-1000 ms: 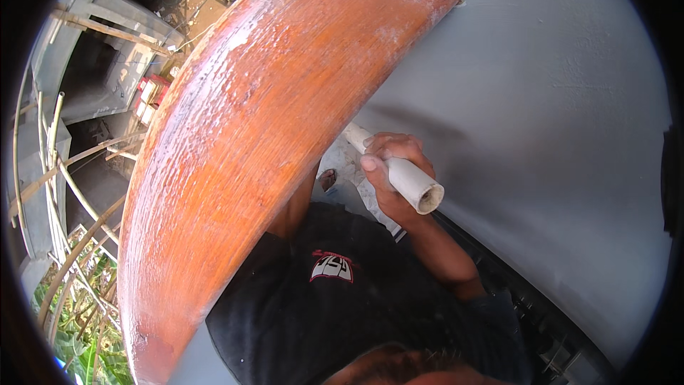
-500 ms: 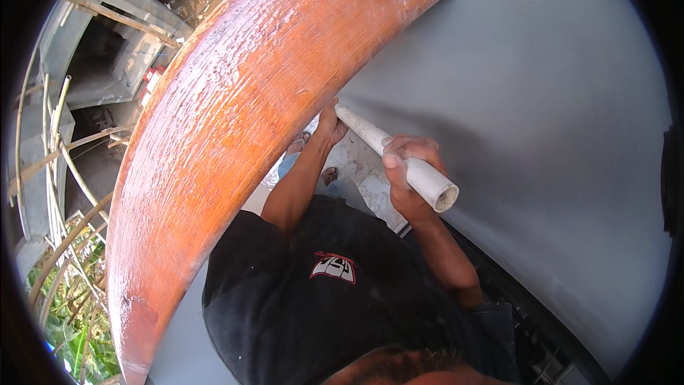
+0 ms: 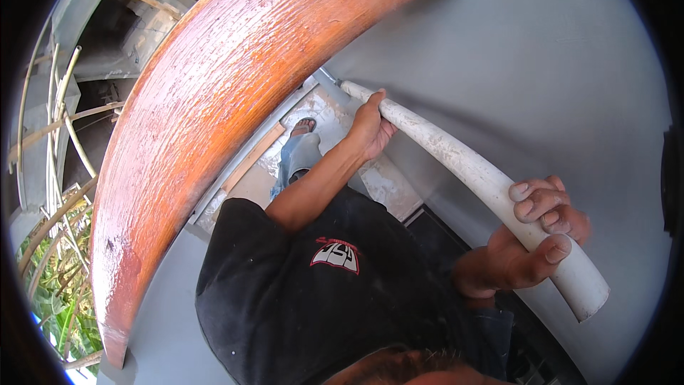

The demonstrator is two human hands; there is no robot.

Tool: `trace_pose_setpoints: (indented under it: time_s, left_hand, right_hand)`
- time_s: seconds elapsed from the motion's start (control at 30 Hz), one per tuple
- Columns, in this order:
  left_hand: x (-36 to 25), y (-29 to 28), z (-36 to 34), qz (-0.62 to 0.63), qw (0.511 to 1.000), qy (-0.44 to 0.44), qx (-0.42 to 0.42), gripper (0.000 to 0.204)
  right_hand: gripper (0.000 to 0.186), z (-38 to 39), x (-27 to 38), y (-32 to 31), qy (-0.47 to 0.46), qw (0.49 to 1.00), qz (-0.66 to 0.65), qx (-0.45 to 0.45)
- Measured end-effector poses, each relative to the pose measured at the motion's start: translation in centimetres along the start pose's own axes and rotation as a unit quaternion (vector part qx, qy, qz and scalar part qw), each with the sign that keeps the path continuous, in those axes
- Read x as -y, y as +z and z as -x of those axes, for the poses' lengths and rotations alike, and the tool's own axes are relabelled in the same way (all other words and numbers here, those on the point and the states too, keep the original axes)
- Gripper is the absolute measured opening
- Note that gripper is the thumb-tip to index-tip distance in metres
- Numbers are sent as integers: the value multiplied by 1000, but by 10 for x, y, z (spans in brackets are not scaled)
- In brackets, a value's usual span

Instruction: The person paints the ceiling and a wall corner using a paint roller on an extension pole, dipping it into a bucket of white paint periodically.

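A long white pipe (image 3: 456, 151), scuffed and smeared along its length, slants from the middle of the view down to the lower right. My left hand (image 3: 372, 127) is closed round it close to its far end. Nearer its thick lower end, my right hand (image 3: 545, 222) grips it with the fingers over the top and the thumb along the side. A thin metal rod (image 3: 329, 77) shows at the pipe's far tip; whatever lies beyond is hidden behind an orange-brown curved beam (image 3: 214, 110) with a wet-looking, ridged surface.
A smooth grey wall (image 3: 556, 93) fills the right side. Below are a stained floor (image 3: 388, 185) and my sandalled foot (image 3: 304, 126). A dark railing-like frame (image 3: 449, 242) runs beside me. Bamboo poles (image 3: 68, 93) and green plants (image 3: 64, 314) stand beyond the beam at left.
Both hands and the pipe have moved right, the right hand also down and closer to me. More of the pipe now shows, with the metal rod at its far tip.
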State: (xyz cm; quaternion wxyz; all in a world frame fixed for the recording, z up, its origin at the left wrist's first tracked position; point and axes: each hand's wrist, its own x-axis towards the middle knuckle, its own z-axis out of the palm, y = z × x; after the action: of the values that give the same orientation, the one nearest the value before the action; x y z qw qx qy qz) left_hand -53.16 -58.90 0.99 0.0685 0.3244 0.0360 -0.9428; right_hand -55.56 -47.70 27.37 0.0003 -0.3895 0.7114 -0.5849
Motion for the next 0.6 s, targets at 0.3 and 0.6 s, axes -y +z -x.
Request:
trace_pose_setpoints:
  time_s: [0.3, 0.6]
  left_hand:
    - [-33, -147, -127, -47, 998, -27, -20, 35]
    - [57, -170, -88, -57, 990, -101, -80, 30]
  right_hand:
    - [23, 71, -145, 88, 103, 994, 28, 8]
    - [21, 112, -94, 31, 181, 980, -36, -69]
